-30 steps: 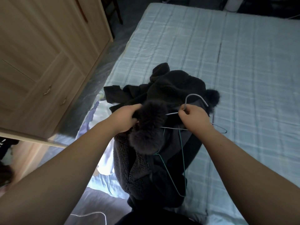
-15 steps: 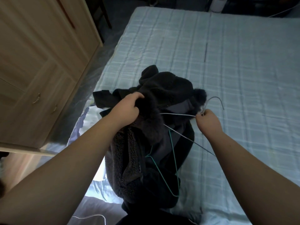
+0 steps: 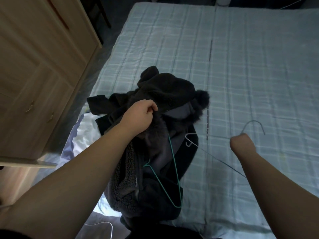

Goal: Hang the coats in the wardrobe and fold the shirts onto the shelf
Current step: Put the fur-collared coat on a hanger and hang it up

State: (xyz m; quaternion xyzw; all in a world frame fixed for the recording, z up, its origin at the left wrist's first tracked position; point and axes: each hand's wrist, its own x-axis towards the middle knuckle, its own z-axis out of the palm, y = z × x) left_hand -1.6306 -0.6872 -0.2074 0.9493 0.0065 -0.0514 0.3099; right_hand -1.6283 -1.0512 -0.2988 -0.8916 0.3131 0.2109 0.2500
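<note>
Black coat (image 3: 165,87): matt fleece cloth, nubby sherpa-like lining, fluffy fur trim. Green hanger (image 3: 174,169): thin coated wire, smooth. Grey hanger (image 3: 253,124): bare wire, dull metal. Bed cover (image 3: 241,66): matt quilted checked cloth. Wardrobe (image 3: 43,66): pale wood-grain, satin.

I see two bare forearms, both uncovered from the lower corners of the view right up to the wrists; no sleeve, cuff, watch, bracelet or ring shows on either. My left hand (image 3: 141,116) is seen from the back, knuckles rounded, thumb tip and one curled finger showing at its far edge. My right hand (image 3: 241,144) is seen end-on from the wrist, a blunt rounded shape; its fingers are hidden from me. Between the two forearms, at the bottom edge, a dark patch may be clothing I wear; I cannot tell.
</note>
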